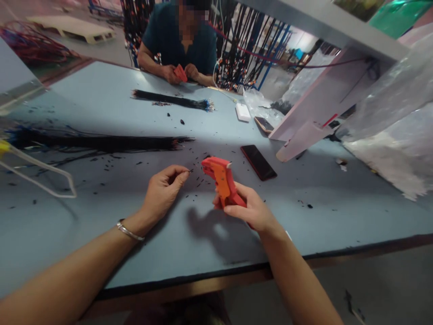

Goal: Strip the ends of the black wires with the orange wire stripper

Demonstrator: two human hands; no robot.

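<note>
My left hand [165, 189] is closed in a pinch, with the short dark tip of a thin black wire [191, 171] showing past the thumb and forefinger. The rest of that wire is hidden by the hand. My right hand [252, 207] is wrapped round the handles of a red and orange wire stripper [221, 178], held above the table with its jaws pointing left, a little apart from the wire tip. Beyond my left hand lies a long bundle of black wires [118, 142]. Small black offcuts [201, 180] are scattered between and around the hands.
A dark phone [259, 161] lies right of the stripper. Farther back are a second wire bundle [172, 99], a white box [242, 112] and another phone [264, 124]. Opposite, a co-worker [179, 45] holds a red tool [180, 72]. Clear plastic bags [399, 135] and a slanted shelf support [314, 95] stand right.
</note>
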